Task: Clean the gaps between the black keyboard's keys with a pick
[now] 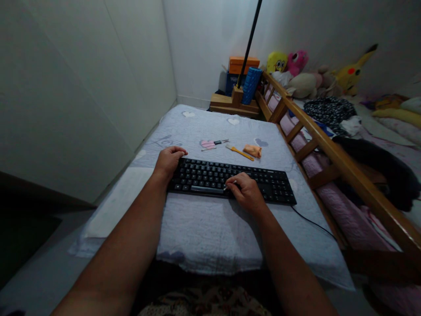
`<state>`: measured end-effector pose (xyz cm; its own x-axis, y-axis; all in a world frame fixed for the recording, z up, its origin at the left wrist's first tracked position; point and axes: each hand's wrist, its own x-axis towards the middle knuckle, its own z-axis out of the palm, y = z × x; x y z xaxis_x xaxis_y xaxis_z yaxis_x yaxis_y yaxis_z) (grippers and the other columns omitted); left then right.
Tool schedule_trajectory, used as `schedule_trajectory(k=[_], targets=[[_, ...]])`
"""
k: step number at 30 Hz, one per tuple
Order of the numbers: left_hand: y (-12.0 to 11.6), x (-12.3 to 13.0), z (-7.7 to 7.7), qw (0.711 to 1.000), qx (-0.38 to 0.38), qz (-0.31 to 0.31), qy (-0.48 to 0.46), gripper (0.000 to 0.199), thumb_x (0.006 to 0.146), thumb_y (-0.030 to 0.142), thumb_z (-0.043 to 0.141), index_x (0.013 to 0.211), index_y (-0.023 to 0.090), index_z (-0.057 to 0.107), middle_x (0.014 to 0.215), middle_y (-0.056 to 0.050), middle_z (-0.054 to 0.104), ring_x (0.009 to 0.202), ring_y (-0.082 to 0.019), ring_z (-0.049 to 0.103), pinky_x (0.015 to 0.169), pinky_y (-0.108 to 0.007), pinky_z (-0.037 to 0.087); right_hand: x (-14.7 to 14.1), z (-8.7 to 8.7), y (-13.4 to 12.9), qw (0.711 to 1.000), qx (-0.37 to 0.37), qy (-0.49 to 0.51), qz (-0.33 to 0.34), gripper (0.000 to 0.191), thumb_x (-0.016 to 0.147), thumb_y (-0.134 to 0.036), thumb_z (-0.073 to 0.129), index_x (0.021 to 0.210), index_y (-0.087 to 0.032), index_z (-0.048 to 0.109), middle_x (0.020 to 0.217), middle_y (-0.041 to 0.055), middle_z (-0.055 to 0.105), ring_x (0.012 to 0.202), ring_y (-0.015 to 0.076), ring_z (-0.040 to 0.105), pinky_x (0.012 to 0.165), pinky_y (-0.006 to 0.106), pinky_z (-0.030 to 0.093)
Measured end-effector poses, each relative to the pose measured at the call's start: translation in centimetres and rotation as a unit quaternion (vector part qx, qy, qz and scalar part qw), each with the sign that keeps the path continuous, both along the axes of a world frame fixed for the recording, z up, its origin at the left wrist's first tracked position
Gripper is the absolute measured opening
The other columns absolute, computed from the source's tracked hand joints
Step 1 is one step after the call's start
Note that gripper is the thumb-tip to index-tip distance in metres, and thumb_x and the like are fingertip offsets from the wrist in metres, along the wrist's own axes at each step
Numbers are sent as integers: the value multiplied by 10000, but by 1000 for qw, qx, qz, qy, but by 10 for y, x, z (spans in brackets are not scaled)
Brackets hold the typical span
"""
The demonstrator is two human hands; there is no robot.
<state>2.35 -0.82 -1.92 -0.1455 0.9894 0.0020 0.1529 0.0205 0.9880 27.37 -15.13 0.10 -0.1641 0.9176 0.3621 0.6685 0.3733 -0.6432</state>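
A black keyboard (210, 175) lies across the cloth-covered table, its keys facing up. My left hand (169, 161) grips its far left corner, fingers bent together there. Over the right end of the space bar, my right hand (245, 189) pinches a thin cotton swab (225, 188), whose white tip touches down among the lower keys. Beyond the keyboard lie a slim tool with a dark grip and metal tip (221, 141), a thin white stick (209, 149), a yellow-handled tool (242, 153) and a crumpled orange cloth (252, 151).
The keyboard's cable (314, 224) runs off to the right. A wooden bed rail (315, 131) borders the table's right side, with plush toys (297, 63) behind it. A folded white cloth (115, 206) lies at the left. A wooden stand (233, 103) holds a dark pole.
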Motion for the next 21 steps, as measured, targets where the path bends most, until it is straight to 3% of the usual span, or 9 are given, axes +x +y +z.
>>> schedule_trajectory(k=[21], targets=[[-2,1,3,1000,1,1,9,78,640,234,623,677,192,678,823,-50,727,884,-236,638,895,-368,454,0,1,0,1000,11,4,11,136,890,-126,584,846,-196,692,825,55,688,821,204,614,748,332,472]])
